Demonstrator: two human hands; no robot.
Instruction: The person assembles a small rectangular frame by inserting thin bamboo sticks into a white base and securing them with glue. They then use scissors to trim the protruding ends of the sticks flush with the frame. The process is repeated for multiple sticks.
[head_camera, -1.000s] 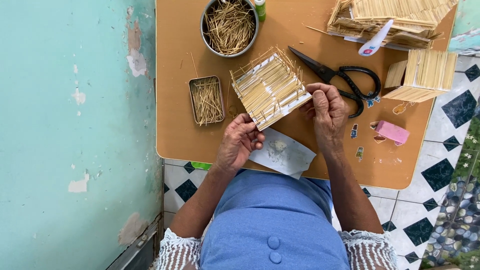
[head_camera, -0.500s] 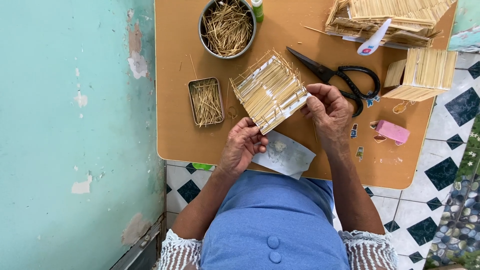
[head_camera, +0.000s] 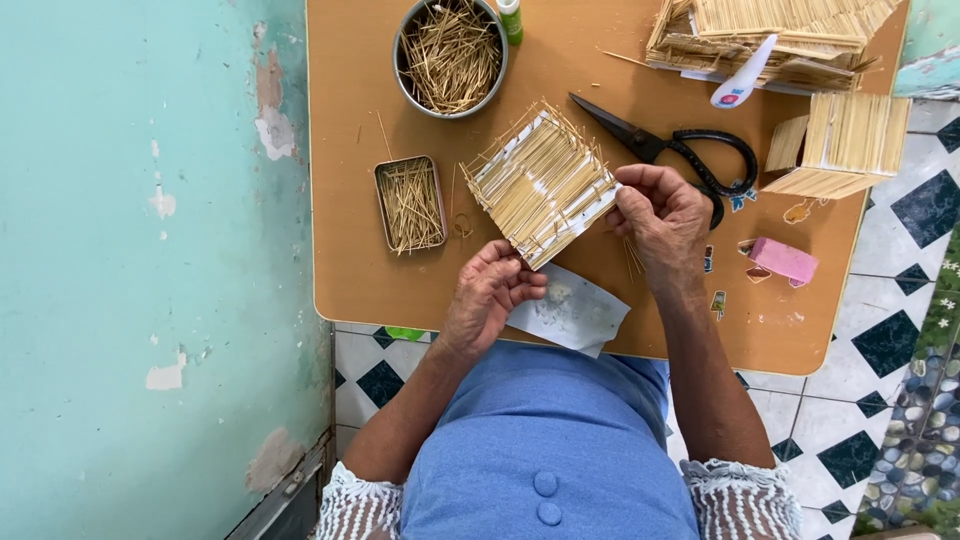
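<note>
We see the straw panel (head_camera: 540, 185) held tilted above the counter (head_camera: 350, 280), its sticks running from near left to far right. Our right hand (head_camera: 665, 215) has its grip pinched on the panel's right edge; our left hand (head_camera: 490, 295), fingers curled together, supports the near corner. Scissors (head_camera: 670, 150) lie just beyond, the stick tin (head_camera: 410, 203) to the left.

Bare tabletop (head_camera: 360, 280) lies open along the left edge below the rectangular tin (head_camera: 410, 203), and again at the right front corner past the pink block (head_camera: 783, 260). Toward the back the way is crowded (round bowl (head_camera: 451, 55), scissors (head_camera: 680, 150), stacked stick panels (head_camera: 770, 35))
</note>
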